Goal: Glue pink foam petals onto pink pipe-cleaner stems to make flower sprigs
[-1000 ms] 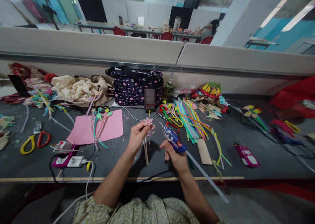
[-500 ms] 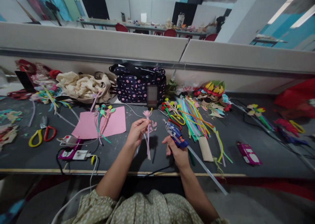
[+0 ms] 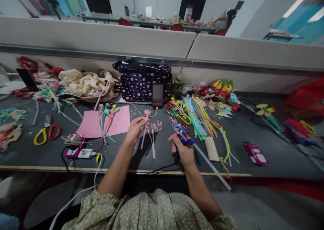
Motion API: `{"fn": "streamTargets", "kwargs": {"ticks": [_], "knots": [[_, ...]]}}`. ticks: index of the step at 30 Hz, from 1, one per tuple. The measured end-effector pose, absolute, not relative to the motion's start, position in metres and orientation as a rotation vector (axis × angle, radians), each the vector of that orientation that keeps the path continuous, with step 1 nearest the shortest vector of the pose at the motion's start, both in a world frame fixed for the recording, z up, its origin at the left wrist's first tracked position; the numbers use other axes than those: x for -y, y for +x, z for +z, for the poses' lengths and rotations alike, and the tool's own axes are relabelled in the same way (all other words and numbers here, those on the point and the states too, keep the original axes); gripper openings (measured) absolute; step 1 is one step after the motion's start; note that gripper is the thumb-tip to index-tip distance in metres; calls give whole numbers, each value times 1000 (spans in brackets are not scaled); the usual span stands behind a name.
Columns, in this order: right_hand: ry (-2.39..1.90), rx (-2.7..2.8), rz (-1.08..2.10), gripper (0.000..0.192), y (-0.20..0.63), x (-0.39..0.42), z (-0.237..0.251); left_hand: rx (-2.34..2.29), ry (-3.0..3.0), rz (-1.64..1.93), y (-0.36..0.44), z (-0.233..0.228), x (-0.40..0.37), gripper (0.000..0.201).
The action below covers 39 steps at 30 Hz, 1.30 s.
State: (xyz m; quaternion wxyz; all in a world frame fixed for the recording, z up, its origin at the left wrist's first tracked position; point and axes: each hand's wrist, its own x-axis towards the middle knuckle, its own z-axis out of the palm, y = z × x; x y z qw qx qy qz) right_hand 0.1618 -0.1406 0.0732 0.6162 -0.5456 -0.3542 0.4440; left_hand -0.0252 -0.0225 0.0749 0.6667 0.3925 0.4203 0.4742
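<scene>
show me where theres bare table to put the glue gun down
Bare table lies right of the pink packet, and between the scissors and the front edge. It is crowded around the pipe cleaners beside the glue gun in the right hand.

Worktop (image 3: 253, 135): dark grey, pale wooden front edge.
Paper sheet (image 3: 118, 123): plain pink.
Bag (image 3: 141, 83): navy with pink and white polka dots.
Paper flower (image 3: 146, 113): pink head, lilac stem.
Glue gun (image 3: 182, 135): blue with white patterned body, translucent stick.
Scissors (image 3: 47, 134): one yellow handle, one red.
Cloth bag (image 3: 86, 83): cream.
Pipe cleaners (image 3: 199, 118): green, yellow, orange, pink, blue mix.
Small box (image 3: 255, 153): magenta with white label.
Garment (image 3: 144, 213): olive green, small white spots.
Power strip (image 3: 76, 151): white on magenta.
</scene>
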Motion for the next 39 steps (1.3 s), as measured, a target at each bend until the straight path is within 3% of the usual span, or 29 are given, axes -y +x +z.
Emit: {"fn": "streamTargets", "kwargs": {"ticks": [5,10,18,27,39], "knots": [[-1264,813,1001,34,172,140,65,-1321,1122,1185,-79,41,-7,27],[-1269,804,1001,35,173,139,54,-1653,1399,1068,-123,14,-25,22],[-1263,812,1009,32,177,137,47,-2114,1710,722,-139,18,-31,27],[-1245,742,1008,33,186,134,39,-2309,1564,699,-165,21,-28,30],[-1274,713,1001,34,188,132,27,-2206,1749,138,-146,20,-26,31]]}}
